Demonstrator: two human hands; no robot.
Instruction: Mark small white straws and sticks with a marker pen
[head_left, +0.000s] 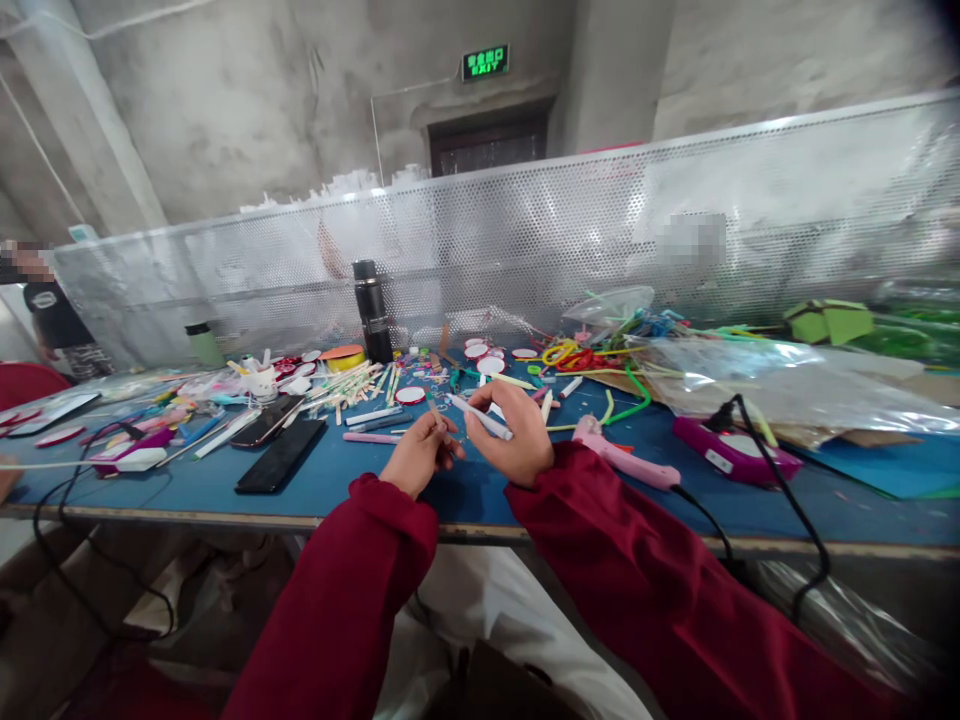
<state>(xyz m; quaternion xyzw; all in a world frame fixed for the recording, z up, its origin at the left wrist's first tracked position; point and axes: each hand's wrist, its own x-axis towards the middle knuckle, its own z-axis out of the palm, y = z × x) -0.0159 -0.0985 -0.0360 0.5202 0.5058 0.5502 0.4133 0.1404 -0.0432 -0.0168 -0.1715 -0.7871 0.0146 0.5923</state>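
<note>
Over the front of the blue table my right hand (517, 435) is closed around a white marker pen (491, 424), its tip pointing toward my left hand. My left hand (421, 452) pinches a short thin stick (432, 402) with a greenish upper end; its lower part is hidden by the fingers. The two hands are close together but apart. Left of them lie several pens, among them a pink pen (371, 438). A pink glue gun (626, 458) rests to the right of my right hand.
Two dark phones (281, 456) lie left, and a black thermos (373, 315) stands behind. Craft sticks (358, 385) and pipe cleaners (577, 356) clutter the back. A purple power strip (735, 450) with a black cable sits right. A person (60, 315) is at far left.
</note>
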